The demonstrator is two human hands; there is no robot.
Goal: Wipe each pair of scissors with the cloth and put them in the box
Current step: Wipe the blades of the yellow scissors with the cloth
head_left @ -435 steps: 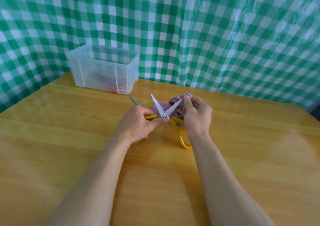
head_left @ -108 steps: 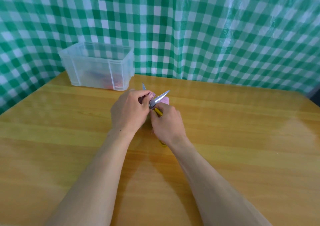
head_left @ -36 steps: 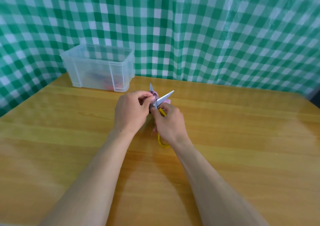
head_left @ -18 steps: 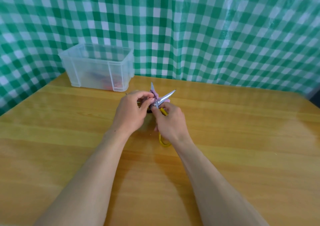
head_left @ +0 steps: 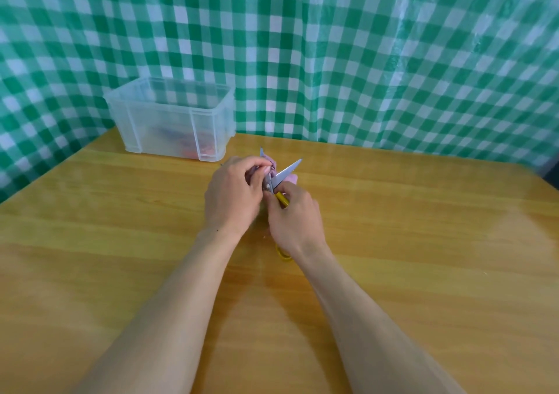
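Yellow scissors (head_left: 286, 172) and cloth (head_left: 270, 162) in my hands, dead center of the frame

Both forearms come up from the bottom edge and my hands meet in the middle, touching each other. My left hand (head_left: 233, 197) has its fingers curled, pinching the pink cloth around one blade, whose tip pokes out on top. My right hand (head_left: 295, 221) is wrapped round the yellow handle just below the pivot. The blades are spread, the bare one pointing up and right, and a handle loop peeks out under my right wrist. The clear plastic box (head_left: 169, 115) sits upper left on the table (head_left: 423, 242) against the green checked curtain (head_left: 363, 60), well apart from my hands. There's something red and blue inside, too blurry to make out.
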